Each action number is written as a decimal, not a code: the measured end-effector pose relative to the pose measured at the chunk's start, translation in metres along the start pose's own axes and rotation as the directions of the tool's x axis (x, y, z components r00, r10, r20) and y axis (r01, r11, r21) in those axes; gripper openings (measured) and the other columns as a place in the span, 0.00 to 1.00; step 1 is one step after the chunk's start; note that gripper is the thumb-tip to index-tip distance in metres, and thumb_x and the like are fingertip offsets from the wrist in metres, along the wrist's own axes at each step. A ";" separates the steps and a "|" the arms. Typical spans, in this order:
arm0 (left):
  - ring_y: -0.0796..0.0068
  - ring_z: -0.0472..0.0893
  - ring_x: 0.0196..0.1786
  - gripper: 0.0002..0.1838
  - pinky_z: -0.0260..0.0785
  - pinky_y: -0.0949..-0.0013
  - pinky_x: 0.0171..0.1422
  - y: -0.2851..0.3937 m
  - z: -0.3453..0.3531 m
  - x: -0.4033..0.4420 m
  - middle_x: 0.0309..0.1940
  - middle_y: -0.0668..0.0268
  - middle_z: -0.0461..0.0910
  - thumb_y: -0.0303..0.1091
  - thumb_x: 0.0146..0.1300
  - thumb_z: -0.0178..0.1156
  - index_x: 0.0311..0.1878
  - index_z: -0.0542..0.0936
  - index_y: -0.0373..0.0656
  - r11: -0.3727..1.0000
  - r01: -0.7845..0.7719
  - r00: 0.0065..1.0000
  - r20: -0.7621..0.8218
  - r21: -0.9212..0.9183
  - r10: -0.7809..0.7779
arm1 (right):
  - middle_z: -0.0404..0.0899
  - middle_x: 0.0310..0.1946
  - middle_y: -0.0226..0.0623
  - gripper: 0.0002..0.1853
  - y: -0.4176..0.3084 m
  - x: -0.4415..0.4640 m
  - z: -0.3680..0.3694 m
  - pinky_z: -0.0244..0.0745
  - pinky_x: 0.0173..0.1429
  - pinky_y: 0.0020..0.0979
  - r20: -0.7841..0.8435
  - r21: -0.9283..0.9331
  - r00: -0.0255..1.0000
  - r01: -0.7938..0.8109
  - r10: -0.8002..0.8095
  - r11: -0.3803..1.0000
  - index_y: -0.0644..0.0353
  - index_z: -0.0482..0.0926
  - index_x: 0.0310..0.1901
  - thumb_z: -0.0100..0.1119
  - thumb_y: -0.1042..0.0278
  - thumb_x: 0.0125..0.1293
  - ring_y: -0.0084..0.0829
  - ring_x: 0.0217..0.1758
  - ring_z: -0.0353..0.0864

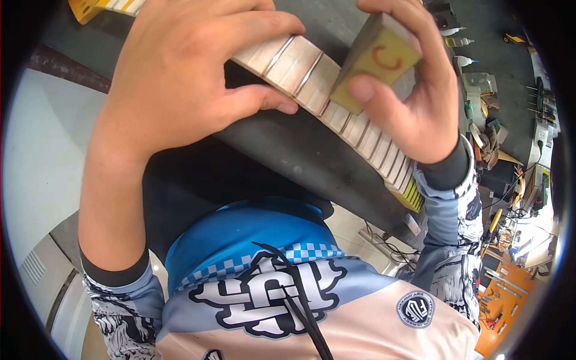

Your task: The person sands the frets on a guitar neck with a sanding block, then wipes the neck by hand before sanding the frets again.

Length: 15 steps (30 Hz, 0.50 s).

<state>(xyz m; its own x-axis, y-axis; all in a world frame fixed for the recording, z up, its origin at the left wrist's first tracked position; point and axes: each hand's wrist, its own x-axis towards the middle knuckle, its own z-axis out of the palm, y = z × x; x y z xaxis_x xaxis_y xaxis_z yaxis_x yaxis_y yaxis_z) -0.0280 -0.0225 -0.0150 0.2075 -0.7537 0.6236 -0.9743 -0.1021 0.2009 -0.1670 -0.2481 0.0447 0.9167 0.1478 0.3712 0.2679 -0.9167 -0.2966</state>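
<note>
A guitar neck (285,63) with a pale fretboard and metal frets runs diagonally from upper left to lower right over a dark work surface. My left hand (186,72) is wrapped around the neck, thumb along its near edge and fingers over the far side. In my right hand (417,102) is a yellowish block (381,60) with a reddish "C" drawn on its end. The block is tilted and sits on or just over the frets; contact cannot be made out. Bright yellow with dark lines shows at the neck's lower right end (410,195).
A dark work surface (282,153) lies under the neck. Small bottles (461,42) and assorted tools stand along the right side. Cables (384,243) hang below the bench edge. An orange board (507,288) with tools is at lower right. A yellow piece (87,11) shows at upper left.
</note>
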 end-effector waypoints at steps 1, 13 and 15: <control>0.68 0.81 0.54 0.31 0.62 0.54 0.66 -0.001 -0.001 0.002 0.45 0.68 0.84 0.58 0.49 0.80 0.52 0.88 0.49 1.000 -0.003 1.000 0.015 -0.011 0.003 | 0.74 0.62 0.53 0.38 0.004 0.005 -0.002 0.73 0.66 0.47 0.012 -0.028 0.994 0.105 -0.105 0.994 0.64 0.78 0.61 0.78 0.47 0.54 0.49 0.67 0.76; 0.69 0.81 0.52 0.29 0.63 0.56 0.65 0.008 -0.005 -0.004 0.43 0.69 0.83 0.58 0.51 0.79 0.50 0.88 0.49 0.998 0.032 0.995 -0.089 -0.060 -0.038 | 0.74 0.60 0.55 0.40 0.001 0.030 -0.013 0.74 0.64 0.46 0.067 -0.370 0.976 0.215 -0.205 0.904 0.66 0.77 0.60 0.74 0.37 0.59 0.51 0.63 0.78; 0.68 0.81 0.53 0.29 0.63 0.56 0.65 0.002 -0.004 -0.007 0.43 0.69 0.83 0.58 0.52 0.79 0.50 0.88 0.48 0.999 -0.006 0.996 -0.091 -0.032 0.003 | 0.73 0.60 0.57 0.41 0.005 0.030 -0.023 0.75 0.62 0.46 0.179 -0.362 0.969 0.224 -0.169 0.905 0.65 0.78 0.59 0.74 0.36 0.58 0.52 0.64 0.77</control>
<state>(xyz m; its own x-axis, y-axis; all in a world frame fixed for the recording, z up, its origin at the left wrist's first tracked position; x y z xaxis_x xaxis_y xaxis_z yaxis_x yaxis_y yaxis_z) -0.0308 -0.0146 -0.0162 0.2118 -0.6915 0.6907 -0.9722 -0.0765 0.2214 -0.1451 -0.2570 0.0749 0.8964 0.3643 0.2523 0.3406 -0.9307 0.1336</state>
